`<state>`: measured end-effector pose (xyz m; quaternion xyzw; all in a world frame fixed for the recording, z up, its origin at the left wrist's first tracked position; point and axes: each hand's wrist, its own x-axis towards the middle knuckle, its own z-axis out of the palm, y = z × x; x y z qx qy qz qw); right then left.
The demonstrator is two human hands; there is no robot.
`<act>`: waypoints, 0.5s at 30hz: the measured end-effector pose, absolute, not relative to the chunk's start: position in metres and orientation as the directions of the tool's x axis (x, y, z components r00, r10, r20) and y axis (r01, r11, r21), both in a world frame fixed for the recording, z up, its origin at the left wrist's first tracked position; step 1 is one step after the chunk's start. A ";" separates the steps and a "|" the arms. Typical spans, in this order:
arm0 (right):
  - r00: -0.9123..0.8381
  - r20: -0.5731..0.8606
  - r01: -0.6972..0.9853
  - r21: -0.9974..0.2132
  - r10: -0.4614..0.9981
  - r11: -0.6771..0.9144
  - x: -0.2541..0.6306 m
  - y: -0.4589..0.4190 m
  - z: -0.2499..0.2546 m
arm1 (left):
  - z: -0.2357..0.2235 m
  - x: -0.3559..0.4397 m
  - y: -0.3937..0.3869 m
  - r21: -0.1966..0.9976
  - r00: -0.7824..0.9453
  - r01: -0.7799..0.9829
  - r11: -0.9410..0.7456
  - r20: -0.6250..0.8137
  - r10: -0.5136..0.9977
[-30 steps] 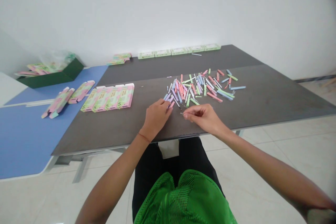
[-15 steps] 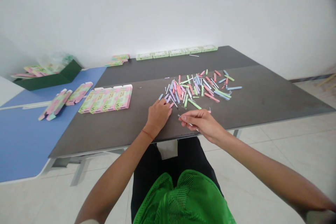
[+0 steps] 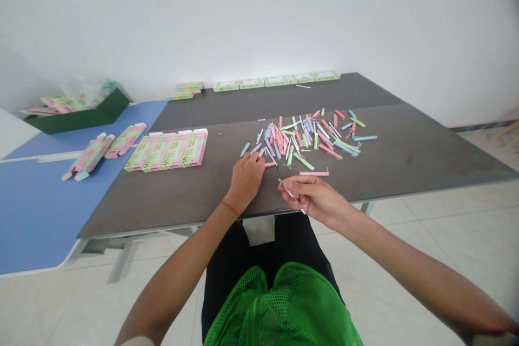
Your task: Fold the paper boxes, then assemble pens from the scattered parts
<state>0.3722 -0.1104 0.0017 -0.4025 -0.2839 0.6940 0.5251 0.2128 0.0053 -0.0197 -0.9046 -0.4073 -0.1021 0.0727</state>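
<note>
My right hand [image 3: 314, 197] is closed in a pinch around a thin white stick [image 3: 289, 192] with a small narrow tip, held just above the table's front edge. My left hand [image 3: 246, 177] rests at the near left side of a heap of small pastel sticks [image 3: 294, 140], its fingers bent downward. The fingertips are hidden beside purple sticks [image 3: 256, 148], so what they grip cannot be made out. A blue stick [image 3: 245, 149] and a pink stick [image 3: 270, 164] lie close to those fingers. Another pink stick [image 3: 314, 173] lies beyond my right hand.
Printed cartons [image 3: 166, 150] stand in a row on the dark table [image 3: 182, 197], left of my hands. Two loose cartons [image 3: 125, 140] lie on the blue table [image 3: 32, 205], near a green tray [image 3: 81, 119]. Green boxes [image 3: 278, 81] line the wall.
The pink stick near my right hand now shows along its length. My right hand has shifted slightly down, turning more of its white stick into view. My left hand stays by the heap.
</note>
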 end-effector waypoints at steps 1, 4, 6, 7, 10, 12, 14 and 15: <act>-0.130 -0.258 -0.500 -0.817 0.957 -0.288 0.372 -0.111 0.002 | -0.019 0.212 0.005 -0.032 0.640 0.753 -0.658 0.270 0.719; -0.129 -0.245 -0.501 -0.820 0.961 -0.276 0.373 -0.113 0.002 | -0.015 0.203 0.003 0.063 0.602 0.747 -0.662 0.360 0.713; -0.113 -0.244 -0.490 -0.830 0.963 -0.268 0.374 -0.114 0.002 | -0.011 0.193 0.000 0.221 0.568 0.703 -0.677 0.399 0.720; -0.096 -0.242 -0.475 -0.841 0.965 -0.258 0.374 -0.115 0.003 | -0.009 0.187 -0.002 0.331 0.551 0.655 -0.679 0.406 0.729; -0.005 -0.188 -0.370 -0.912 0.982 -0.176 0.374 -0.120 0.007 | -0.003 0.169 -0.013 0.679 0.508 0.421 -0.601 0.373 0.777; 0.077 -0.088 -0.251 -0.966 0.993 -0.066 0.374 -0.122 0.014 | 0.000 0.160 -0.024 0.835 0.505 0.247 -0.492 0.323 0.801; 0.145 0.062 -0.096 -0.992 0.987 0.077 0.374 -0.124 0.023 | 0.002 0.155 -0.036 0.923 0.509 0.104 -0.371 0.271 0.817; 0.164 0.150 -0.013 -0.988 0.975 0.154 0.373 -0.125 0.029 | 0.003 0.154 -0.043 0.942 0.511 0.056 -0.332 0.259 0.820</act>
